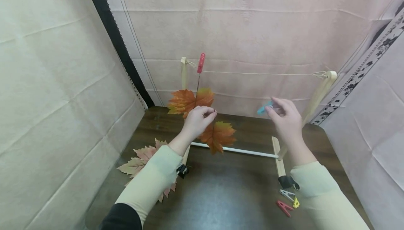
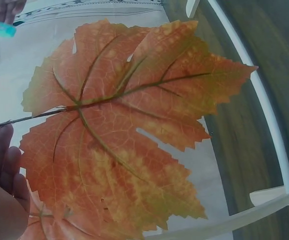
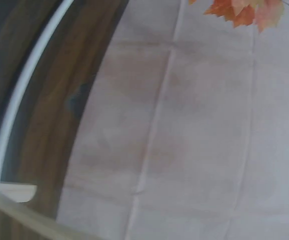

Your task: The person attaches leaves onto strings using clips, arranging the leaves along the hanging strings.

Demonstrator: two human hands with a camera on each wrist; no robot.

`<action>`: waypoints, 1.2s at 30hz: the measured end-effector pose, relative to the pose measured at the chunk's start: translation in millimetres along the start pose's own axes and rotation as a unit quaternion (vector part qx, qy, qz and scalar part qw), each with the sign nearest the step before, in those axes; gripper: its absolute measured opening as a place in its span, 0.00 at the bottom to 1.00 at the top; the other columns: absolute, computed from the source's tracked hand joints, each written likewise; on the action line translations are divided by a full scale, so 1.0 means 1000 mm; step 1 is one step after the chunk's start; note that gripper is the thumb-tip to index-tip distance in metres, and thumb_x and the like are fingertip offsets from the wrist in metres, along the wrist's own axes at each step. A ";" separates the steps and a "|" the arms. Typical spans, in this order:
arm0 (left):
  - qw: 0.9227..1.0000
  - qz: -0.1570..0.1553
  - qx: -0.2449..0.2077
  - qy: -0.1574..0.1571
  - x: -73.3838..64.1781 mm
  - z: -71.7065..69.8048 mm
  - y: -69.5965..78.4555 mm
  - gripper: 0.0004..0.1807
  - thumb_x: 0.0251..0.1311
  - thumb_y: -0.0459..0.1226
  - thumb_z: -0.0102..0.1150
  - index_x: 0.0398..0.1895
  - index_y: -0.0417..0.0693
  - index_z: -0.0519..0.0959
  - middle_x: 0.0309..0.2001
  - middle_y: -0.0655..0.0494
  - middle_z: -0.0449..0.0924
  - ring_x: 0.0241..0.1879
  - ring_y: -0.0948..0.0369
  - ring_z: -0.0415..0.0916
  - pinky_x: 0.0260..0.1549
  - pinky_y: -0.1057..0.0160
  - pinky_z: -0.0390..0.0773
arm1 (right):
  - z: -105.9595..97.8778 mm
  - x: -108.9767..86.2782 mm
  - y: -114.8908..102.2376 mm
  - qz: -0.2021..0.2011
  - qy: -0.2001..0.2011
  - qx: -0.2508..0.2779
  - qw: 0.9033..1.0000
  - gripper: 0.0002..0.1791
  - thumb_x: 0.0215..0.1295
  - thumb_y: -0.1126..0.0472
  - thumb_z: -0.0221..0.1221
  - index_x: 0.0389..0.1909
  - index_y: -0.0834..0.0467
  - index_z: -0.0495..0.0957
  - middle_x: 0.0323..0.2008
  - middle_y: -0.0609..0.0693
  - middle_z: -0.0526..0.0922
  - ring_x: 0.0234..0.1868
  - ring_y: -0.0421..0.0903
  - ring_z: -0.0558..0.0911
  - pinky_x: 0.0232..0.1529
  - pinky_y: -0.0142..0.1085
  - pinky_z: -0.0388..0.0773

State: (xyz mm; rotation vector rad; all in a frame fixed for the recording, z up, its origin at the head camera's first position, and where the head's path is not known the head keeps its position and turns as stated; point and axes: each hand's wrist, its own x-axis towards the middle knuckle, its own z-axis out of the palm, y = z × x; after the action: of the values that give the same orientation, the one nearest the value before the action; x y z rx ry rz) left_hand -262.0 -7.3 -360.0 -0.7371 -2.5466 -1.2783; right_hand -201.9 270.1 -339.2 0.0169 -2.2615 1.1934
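Note:
My left hand pinches the thin stem of an orange artificial maple leaf, whose blade hangs down below the fingers. In the left wrist view that leaf fills most of the picture. Behind the hand, another orange leaf hangs by its stem from a red clothespin on a string. My right hand holds a blue clothespin between thumb and fingers, out to the right and below the string. Only a fingertip of it shows in the right wrist view.
The string spans two wooden posts, joined low by a white rod. Black clips sit on the wooden feet. A pale pink leaf lies left, under my forearm. Grey, yellow and red clothespins lie at right.

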 end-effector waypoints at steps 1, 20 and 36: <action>1.000 0.000 0.000 0.000 0.001 -0.001 0.001 0.11 0.63 0.42 0.57 0.43 0.47 0.83 0.41 0.58 0.82 0.40 0.60 0.73 0.39 0.60 0.74 | 0.001 0.002 -0.004 -0.001 -0.003 0.003 1.000 0.24 0.62 0.53 0.61 0.58 0.59 0.74 0.50 0.49 0.74 0.41 0.32 0.75 0.44 0.23 0.72; 0.999 0.022 0.014 0.033 0.022 -0.008 0.011 0.12 0.64 0.42 0.56 0.42 0.45 0.83 0.40 0.56 0.83 0.40 0.59 0.73 0.41 0.60 0.73 | 0.006 0.027 -0.038 0.001 -0.021 0.055 0.998 0.26 0.62 0.50 0.60 0.59 0.57 0.73 0.48 0.47 0.76 0.47 0.37 0.76 0.51 0.30 0.71; 0.998 0.012 -0.018 0.052 0.034 -0.008 0.018 0.12 0.62 0.41 0.57 0.41 0.45 0.83 0.38 0.55 0.83 0.39 0.59 0.72 0.40 0.60 0.72 | 0.016 0.044 -0.072 -0.004 -0.039 0.095 0.995 0.28 0.62 0.47 0.58 0.60 0.55 0.72 0.53 0.50 0.75 0.53 0.44 0.73 0.57 0.38 0.68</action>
State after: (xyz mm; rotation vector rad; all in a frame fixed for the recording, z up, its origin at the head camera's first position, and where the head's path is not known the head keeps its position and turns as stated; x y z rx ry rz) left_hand -282.1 7.2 -330.0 -0.6880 -2.4310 -1.3229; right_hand -226.9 225.2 -270.4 0.1491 -2.2039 1.4210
